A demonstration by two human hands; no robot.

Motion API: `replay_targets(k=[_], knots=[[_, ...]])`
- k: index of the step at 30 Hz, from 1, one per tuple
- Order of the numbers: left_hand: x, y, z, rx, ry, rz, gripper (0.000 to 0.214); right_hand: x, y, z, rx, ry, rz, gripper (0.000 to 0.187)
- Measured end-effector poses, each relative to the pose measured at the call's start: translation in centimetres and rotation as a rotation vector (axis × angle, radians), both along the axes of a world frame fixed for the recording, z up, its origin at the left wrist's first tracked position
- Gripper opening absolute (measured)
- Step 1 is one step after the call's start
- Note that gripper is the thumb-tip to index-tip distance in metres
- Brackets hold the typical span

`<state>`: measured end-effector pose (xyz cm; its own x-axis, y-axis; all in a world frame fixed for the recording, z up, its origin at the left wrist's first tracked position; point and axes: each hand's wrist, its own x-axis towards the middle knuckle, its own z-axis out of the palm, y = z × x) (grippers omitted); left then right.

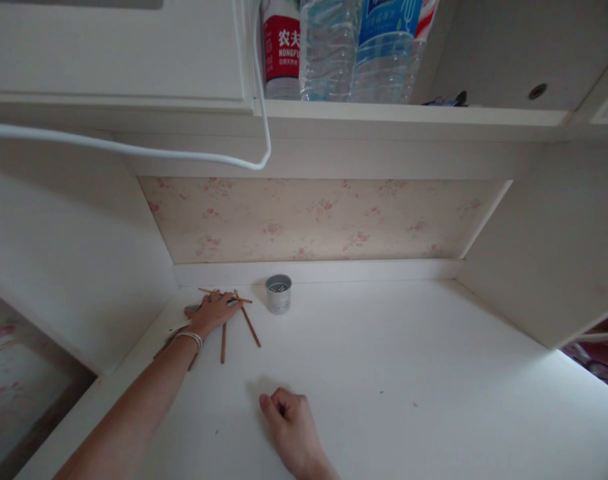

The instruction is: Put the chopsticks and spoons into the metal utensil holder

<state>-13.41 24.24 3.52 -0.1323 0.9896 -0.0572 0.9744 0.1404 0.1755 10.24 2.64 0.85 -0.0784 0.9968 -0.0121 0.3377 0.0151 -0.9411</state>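
Observation:
My left hand (217, 312) reaches to the back left of the white tabletop and lies over a loose group of thin brown sticks. Its fingers look spread, and the palm hides part of the group. One stick (251, 327) slants out to the right of the fingers, and another stick (223, 343) points toward me. To the right of this hand stands a grey metal cup with small holes (279, 297), upright with its mouth up. My right hand (291, 427) rests near the front middle, curled into a loose fist with nothing visible in it.
Overhead, an open shelf (334, 112) holds several plastic bottles (329, 53). A white cable (184, 155) hangs below the cabinet at the upper left. Side panels (534, 247) enclose the tabletop (384, 347), which carries a few small dark specks.

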Motion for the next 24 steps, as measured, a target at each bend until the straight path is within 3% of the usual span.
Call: replay_targets(k=[6,16,24], knots=[[2.6,-4.9,-0.4,0.072,-0.026,0.014,0.058,0.1,-0.3,0.2,0.028,-0.016,0.02,0.043],[6.8,-15.4,-0.7,0.148,0.015,-0.026,0.052,0.6,-1.1,-0.3,0.133,-0.02,-0.001,0.044],[7.9,-19.1,0.1,0.133,-0.003,-0.066,0.05,1.4,-3.4,-0.1,0.179,-0.137,-0.092,0.044]])
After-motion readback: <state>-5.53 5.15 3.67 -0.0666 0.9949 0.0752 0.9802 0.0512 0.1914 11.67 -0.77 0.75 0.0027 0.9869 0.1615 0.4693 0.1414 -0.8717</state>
